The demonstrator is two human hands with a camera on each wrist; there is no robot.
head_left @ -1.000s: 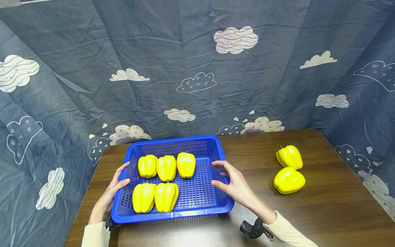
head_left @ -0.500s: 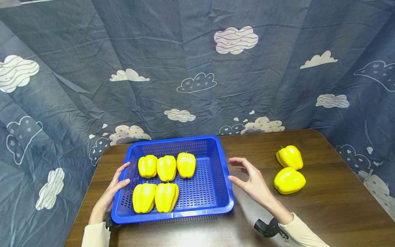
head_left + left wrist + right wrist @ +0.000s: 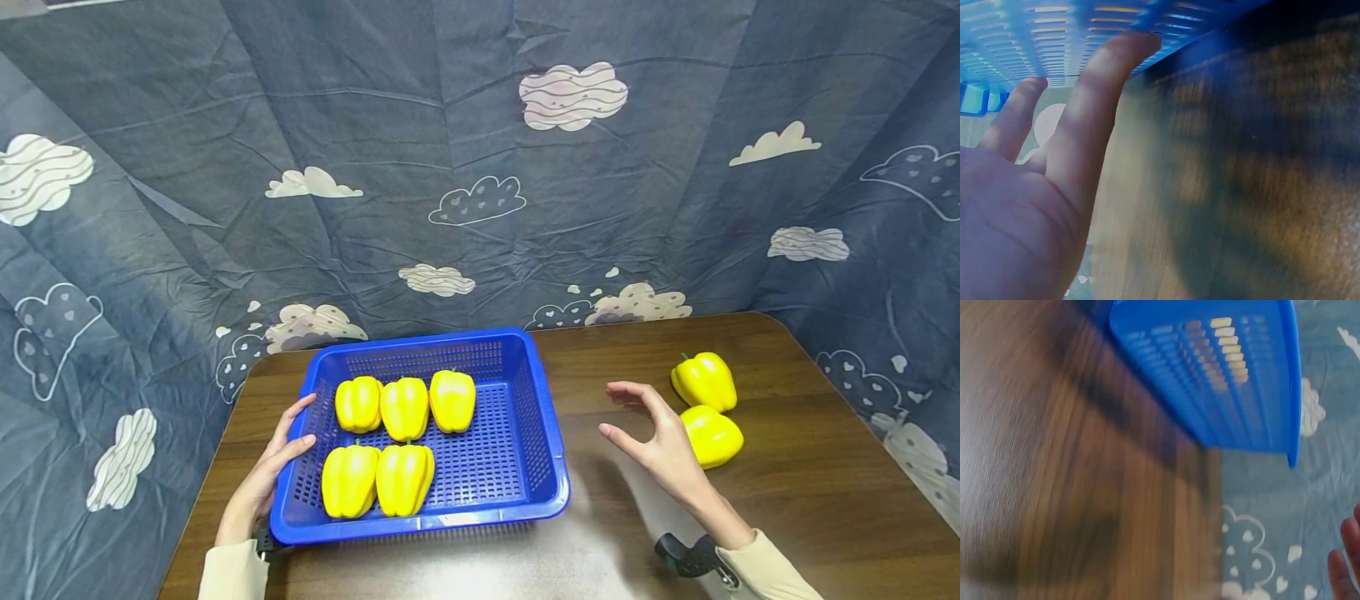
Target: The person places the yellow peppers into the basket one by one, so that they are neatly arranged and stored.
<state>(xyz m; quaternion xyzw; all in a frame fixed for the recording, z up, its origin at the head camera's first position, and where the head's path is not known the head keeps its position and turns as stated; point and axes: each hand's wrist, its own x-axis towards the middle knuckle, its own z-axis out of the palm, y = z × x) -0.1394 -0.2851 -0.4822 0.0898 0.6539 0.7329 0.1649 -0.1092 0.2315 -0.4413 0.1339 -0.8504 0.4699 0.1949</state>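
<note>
1. The left hand (image 3: 262, 477) is at the left side of the blue basket (image 3: 495, 514), thumb and forefinger spread apart, their tips resting on the rim. The left wrist view shows two digits reaching to the slotted outer wall; how the other fingers lie is hard to make out.
2. The right hand (image 3: 666, 446) hangs in the air to the right of the basket, well apart from it, fingers loosely bent, the thumb parted from them, with nothing between. The right wrist view cuts it off, leaving only some blurred fingertips (image 3: 1350, 540) at the edge.
3. Just beyond this hand, farther right of the basket, lies a yellow pepper (image 3: 714, 437), its left part hidden by the hand. A second pepper (image 3: 707, 383) lies behind it; the two overlap in view.
4. Inside the basket sit five yellow peppers (image 3: 405, 408), three along the back and two in front, all left of its bare right part. From the wrists they are only yellow patches through the slots.
5. A black wrist mount (image 3: 686, 557) shows to the right of the basket; the left one is mostly hidden. Both cream sleeves (image 3: 772, 567) run out of frame.
6. The brown table (image 3: 600, 350) lies under the basket, glare whitening its front. The cloud-patterned curtain (image 3: 390, 242) hangs behind.
</note>
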